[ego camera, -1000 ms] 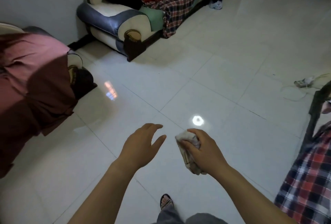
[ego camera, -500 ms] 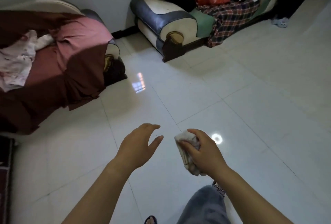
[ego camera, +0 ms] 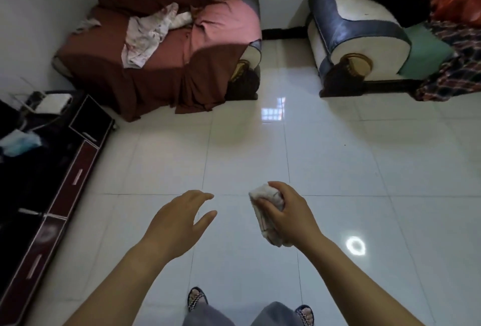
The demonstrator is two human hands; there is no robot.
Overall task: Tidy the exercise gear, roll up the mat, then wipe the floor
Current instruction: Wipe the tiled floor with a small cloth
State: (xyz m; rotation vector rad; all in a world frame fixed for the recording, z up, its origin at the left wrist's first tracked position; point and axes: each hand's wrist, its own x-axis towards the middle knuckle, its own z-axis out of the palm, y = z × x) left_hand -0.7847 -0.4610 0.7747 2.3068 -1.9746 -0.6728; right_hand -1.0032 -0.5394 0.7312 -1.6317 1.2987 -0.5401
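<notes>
White crumpled cloth (ego camera: 268, 211) sits gripped in the right hand (ego camera: 291, 217) above the tiled floor (ego camera: 364, 169); the left hand (ego camera: 179, 219) hovers beside it, fingers relaxed, holding nothing.

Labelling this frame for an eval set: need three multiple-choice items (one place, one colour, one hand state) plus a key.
1. Where does the white garment lie?
A) on the floor tiles
B) on the brown-draped armchair
C) on the dark cabinet

2. What colour is the cushion on the sofa?
A) green
B) yellow
C) white

3. What is the right hand doing?
A) hanging empty
B) pressing flat on the floor
C) gripping a rag

Key:
1 B, it is spread across the seat's brown cover.
2 A, it is plainly green against the cream arm.
3 C, the hand is curled round the rag, held above the tiles.
</notes>
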